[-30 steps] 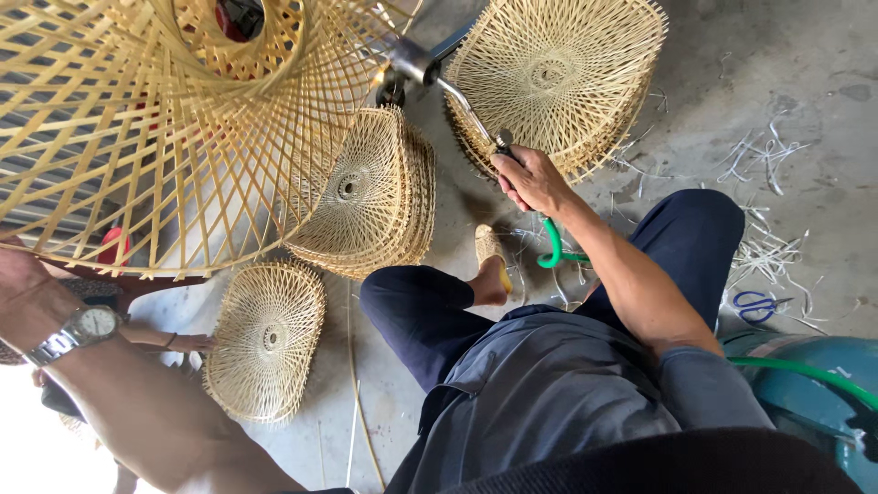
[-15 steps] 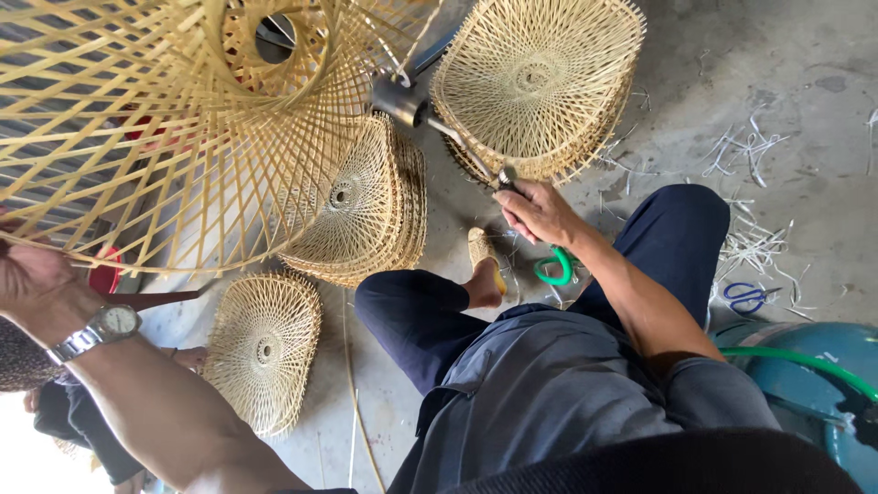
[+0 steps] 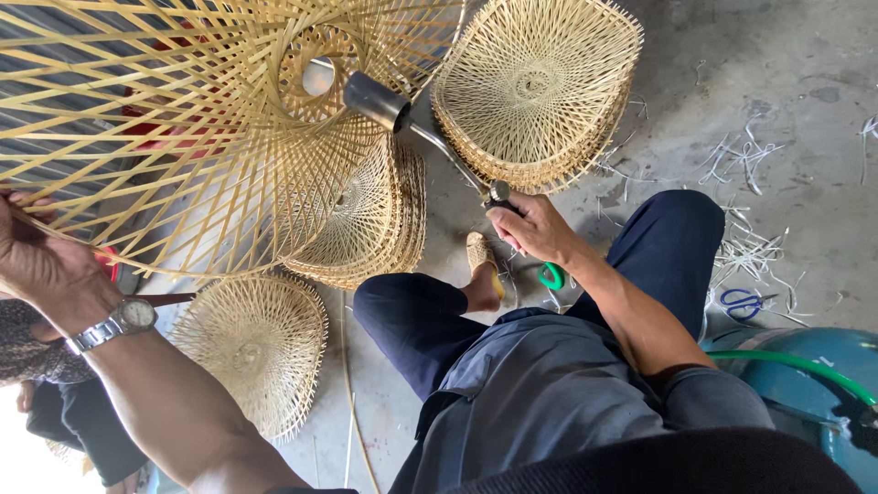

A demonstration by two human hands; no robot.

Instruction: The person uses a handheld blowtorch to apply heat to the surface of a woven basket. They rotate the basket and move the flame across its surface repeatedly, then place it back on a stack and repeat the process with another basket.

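My left hand (image 3: 32, 261), with a wristwatch (image 3: 119, 322) on the wrist, grips the rim of a large open-weave bamboo frame (image 3: 197, 128) held up at the upper left. My right hand (image 3: 535, 229) is closed around the handle of a gas torch (image 3: 402, 119) whose dark metal nozzle points up at the frame's central ring. A green hose (image 3: 551, 276) runs down from the torch handle. My legs in dark blue trousers (image 3: 640, 247) are below the hands.
Stacks of woven bamboo baskets stand on the concrete floor: one at top centre (image 3: 535, 91), one behind the frame (image 3: 375, 220), one at lower left (image 3: 251, 343). Blue scissors (image 3: 743, 302) and bamboo shavings lie at the right. A teal gas cylinder (image 3: 805, 384) sits lower right.
The bamboo frame has turned and shifted so its central ring moved to the right toward the torch nozzle. My right hand with the torch has moved slightly left and up.
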